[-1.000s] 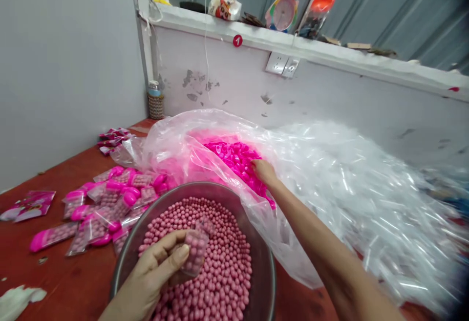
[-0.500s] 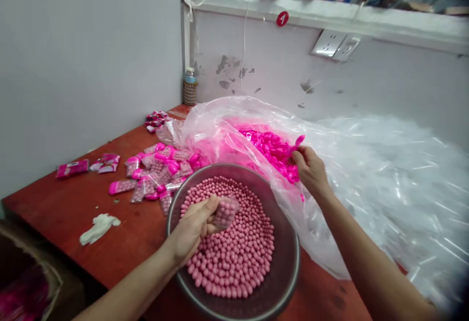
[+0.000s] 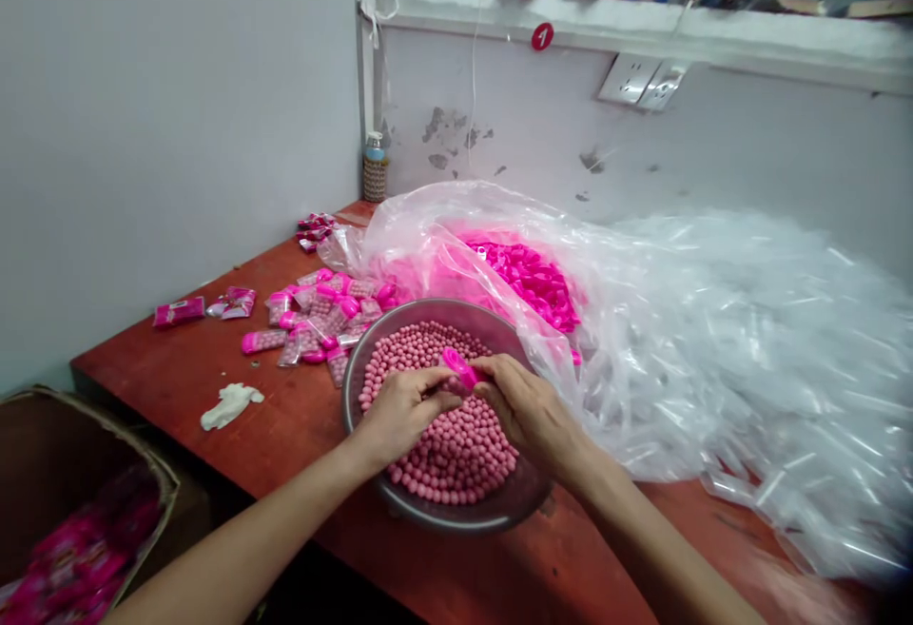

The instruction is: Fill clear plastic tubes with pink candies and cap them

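Note:
Above a dark bowl (image 3: pixel 532 490) of pink beads (image 3: pixel 456 468), my two hands meet. My left hand (image 3: pixel 399 416) pinches a small clear container, mostly hidden now by the fingers; pink beads showed in it earlier. Between the thumb and fingers of my right hand (image 3: pixel 532 406) is a bright pink cap (image 3: pixel 462 368), held at the container's end. Whether it is seated there, I cannot tell. Behind the bowl, more pink caps (image 3: pixel 534 283) lie in an opened clear plastic bag (image 3: pixel 428 211). Left of the bag, bead-filled containers with pink caps (image 3: pixel 332 311) are heaped on the red table (image 3: pixel 171 387).
Clear plastic tubes (image 3: pixel 734 340) fill a large heap at right. A cardboard box (image 3: pixel 167 487) with pink packets (image 3: pixel 86 558) stands beyond the table's left edge. Pink packets (image 3: pixel 178 312), a crumpled white tissue (image 3: pixel 232 406) and a bottle (image 3: pixel 375 168) are on the table.
My right hand has come from the bag of caps to above the bowl, bringing a pink cap to the container in my left hand. The view has shifted slightly.

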Demonstrator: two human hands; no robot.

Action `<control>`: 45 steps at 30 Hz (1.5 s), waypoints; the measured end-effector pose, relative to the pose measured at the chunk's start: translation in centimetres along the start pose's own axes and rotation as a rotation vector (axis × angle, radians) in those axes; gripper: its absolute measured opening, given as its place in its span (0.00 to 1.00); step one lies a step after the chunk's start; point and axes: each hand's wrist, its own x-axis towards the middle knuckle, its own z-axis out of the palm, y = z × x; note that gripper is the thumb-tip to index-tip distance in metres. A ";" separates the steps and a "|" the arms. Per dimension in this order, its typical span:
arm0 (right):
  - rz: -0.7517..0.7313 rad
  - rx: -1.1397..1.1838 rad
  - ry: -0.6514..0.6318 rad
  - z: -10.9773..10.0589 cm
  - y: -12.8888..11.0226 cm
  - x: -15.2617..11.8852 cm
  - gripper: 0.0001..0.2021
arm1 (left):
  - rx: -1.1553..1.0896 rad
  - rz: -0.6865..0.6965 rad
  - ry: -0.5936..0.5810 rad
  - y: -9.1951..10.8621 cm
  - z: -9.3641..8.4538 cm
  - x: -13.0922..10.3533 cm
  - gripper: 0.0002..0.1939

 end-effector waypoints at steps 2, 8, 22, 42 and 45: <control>0.008 -0.008 0.007 -0.1 -0.1 -0.2 0.09 | 0.005 0.021 -0.013 0.0 0.1 0.0 0.06; 0.017 -0.001 -0.059 0.2 -0.8 -0.2 0.08 | 0.047 0.014 0.037 0.0 0.0 -0.2 0.07; -0.033 -0.123 -0.163 -0.2 -0.2 -0.5 0.12 | 0.343 0.183 0.001 -0.7 0.5 -0.3 0.08; 0.102 -0.409 0.056 3.2 -1.9 -0.1 0.35 | -0.514 -0.181 0.074 -0.7 0.0 0.6 0.10; 0.076 -0.397 0.115 4.2 -1.8 0.2 0.31 | -0.550 -0.196 0.094 -0.9 -0.2 0.6 0.09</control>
